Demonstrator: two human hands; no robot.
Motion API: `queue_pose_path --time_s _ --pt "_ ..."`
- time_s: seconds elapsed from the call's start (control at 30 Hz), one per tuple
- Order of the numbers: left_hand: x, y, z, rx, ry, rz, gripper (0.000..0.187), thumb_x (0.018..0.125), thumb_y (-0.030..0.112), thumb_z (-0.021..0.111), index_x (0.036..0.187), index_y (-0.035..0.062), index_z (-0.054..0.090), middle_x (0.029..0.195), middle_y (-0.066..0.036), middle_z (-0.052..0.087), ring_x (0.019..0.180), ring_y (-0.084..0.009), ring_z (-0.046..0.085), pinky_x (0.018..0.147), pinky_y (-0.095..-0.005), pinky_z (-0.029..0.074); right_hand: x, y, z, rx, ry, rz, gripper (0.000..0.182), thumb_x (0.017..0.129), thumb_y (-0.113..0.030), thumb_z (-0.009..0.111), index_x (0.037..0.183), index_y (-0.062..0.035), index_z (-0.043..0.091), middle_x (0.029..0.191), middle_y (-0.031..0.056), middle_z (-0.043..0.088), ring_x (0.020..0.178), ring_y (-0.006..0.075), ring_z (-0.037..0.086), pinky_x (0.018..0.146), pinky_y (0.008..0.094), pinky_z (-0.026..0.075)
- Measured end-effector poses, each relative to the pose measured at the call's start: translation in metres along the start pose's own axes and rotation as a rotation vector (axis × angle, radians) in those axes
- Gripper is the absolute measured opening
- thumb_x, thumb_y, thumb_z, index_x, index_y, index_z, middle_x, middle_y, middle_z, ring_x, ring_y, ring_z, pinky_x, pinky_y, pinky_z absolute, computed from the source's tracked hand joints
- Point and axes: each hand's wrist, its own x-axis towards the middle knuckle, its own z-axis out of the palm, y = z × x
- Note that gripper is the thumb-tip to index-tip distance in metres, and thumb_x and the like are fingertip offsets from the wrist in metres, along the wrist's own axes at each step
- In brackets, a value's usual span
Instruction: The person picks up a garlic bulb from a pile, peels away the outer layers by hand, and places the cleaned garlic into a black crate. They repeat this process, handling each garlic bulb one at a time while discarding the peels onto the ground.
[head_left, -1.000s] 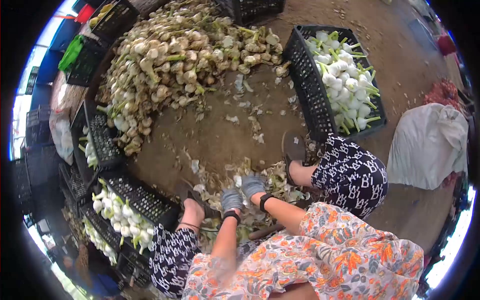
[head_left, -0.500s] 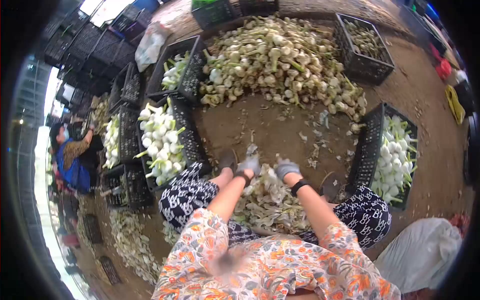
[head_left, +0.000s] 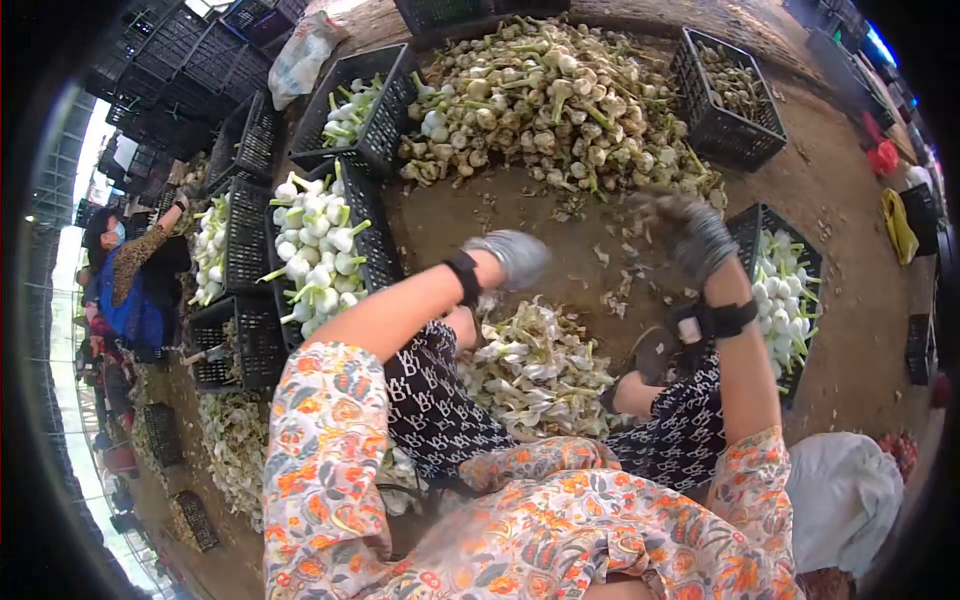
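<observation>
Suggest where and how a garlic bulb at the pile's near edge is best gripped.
Probably around the rounded head of the bulb, coming from the person's side and slightly above. Heads are broad where stalks are thin; the pile crowds its far side, while the ground leaves the near side open.

Gloved hands (head_left: 517,258) well apart, garlic heap (head_left: 560,110) beyond, peelings (head_left: 535,370) on the ground

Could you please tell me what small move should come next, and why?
Probably reach the left hand forward to the garlic pile: that hand looks empty above the ground, and the pile lies just ahead, its bulbs browner than those in the crate to the left. The right hand is too blurred to judge.
</observation>
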Motion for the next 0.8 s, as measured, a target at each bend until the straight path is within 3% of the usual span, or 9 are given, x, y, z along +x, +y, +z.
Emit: queue_pose_path --time_s 0.07,0.23,0.3,0.33,0.37,0.47,0.6,0.7,0.8 --pt "-0.028 -0.022 -0.007 -0.027 -0.216 -0.144 0.029 0.068 0.026 0.057 0.09 0.006 0.062 0.086 -0.016 0.062 0.079 -0.0339 0.06 0.067 -0.0418 0.048 -0.009 -0.031 -0.017 -0.184 0.045 -0.139 0.03 0.082 -0.002 0.054 0.112 0.0034 0.05 0.099 0.0161 0.061 0.076 0.0199 0.063 0.063 0.0288 0.054" --pt "-0.077 -0.13 0.006 -0.344 0.104 -0.443 0.044 0.075 0.036 0.057 0.108 0.0073 0.058 0.102 -0.017 0.061 0.095 -0.031 0.058 0.083 -0.0378 0.045 -0.044 -0.052 -0.021 -0.666 0.389 -0.089 0.023 0.083 -0.018 0.059 0.103 -0.0058 0.057 0.091 0.006 0.063 0.07 0.0142 0.06 0.058 0.0232 0.05" --pt "-0.094 -0.174 0.049 -0.184 0.127 -0.491 0.04 0.077 0.037 0.055 0.099 0.0045 0.062 0.098 -0.017 0.062 0.091 -0.0314 0.059 0.077 -0.038 0.047 -0.045 -0.053 -0.03 -0.611 0.407 -0.108 0.023 0.082 -0.021 0.061 0.1 -0.0067 0.058 0.09 0.0051 0.062 0.071 0.0133 0.06 0.059 0.0227 0.049" --pt "-0.105 -0.184 0.073 -0.135 0.105 -0.483 0.03 0.072 0.032 0.053 0.08 0.0064 0.066 0.083 -0.015 0.065 0.076 -0.0321 0.062 0.067 -0.0384 0.049 -0.046 -0.054 -0.035 -0.582 0.41 -0.12 0.023 0.082 -0.022 0.062 0.099 -0.0071 0.059 0.089 0.0047 0.062 0.071 0.0129 0.06 0.059 0.0224 0.049" --pt "-0.121 -0.182 0.09 -0.14 0.063 -0.518 0.03 0.072 0.032 0.053 0.081 0.0064 0.066 0.083 -0.015 0.064 0.076 -0.0323 0.062 0.067 -0.0385 0.049 -0.048 -0.053 -0.034 -0.479 0.425 -0.169 0.028 0.08 -0.027 0.064 0.098 -0.007 0.058 0.089 0.0042 0.061 0.073 0.0127 0.059 0.061 0.0233 0.05" --pt "-0.163 -0.155 0.146 -0.186 -0.059 -0.598 0.031 0.072 0.033 0.054 0.083 0.0063 0.065 0.085 -0.016 0.064 0.077 -0.0327 0.062 0.068 -0.0387 0.049 -0.06 -0.05 -0.008 -0.546 0.496 -0.24 0.031 0.08 -0.03 0.064 0.1 -0.007 0.058 0.091 0.0043 0.061 0.074 0.0123 0.059 0.062 0.0243 0.051" --pt "-0.187 -0.068 0.219 -0.307 -0.158 -0.647 0.033 0.071 0.034 0.055 0.087 0.0062 0.064 0.088 -0.017 0.063 0.078 -0.0333 0.061 0.068 -0.039 0.049 -0.073 -0.033 -0.012 -0.524 0.304 -0.249 0.031 0.083 -0.03 0.061 0.106 -0.0091 0.057 0.093 0.0027 0.061 0.073 0.0108 0.058 0.064 0.0252 0.051" --pt "-0.169 -0.003 0.251 -0.377 -0.181 -0.63 0.035 0.07 0.034 0.055 0.09 0.0061 0.064 0.091 -0.017 0.062 0.078 -0.0337 0.061 0.069 -0.0393 0.049 -0.059 -0.018 -0.07 -0.776 0.147 -0.352 0.026 0.085 -0.024 0.058 0.106 -0.0092 0.057 0.095 0.0019 0.061 0.074 0.011 0.059 0.066 0.0253 0.051" --pt "-0.124 0.04 0.258 -0.399 -0.155 -0.578 0.038 0.069 0.035 0.056 0.092 0.0061 0.063 0.093 -0.018 0.061 0.079 -0.0342 0.061 0.069 -0.0395 0.049 -0.072 0.009 -0.09 -0.865 0.207 -0.185 0.028 0.085 -0.025 0.057 0.109 -0.0095 0.056 0.096 0.0031 0.06 0.077 0.0129 0.06 0.066 0.0275 0.052"
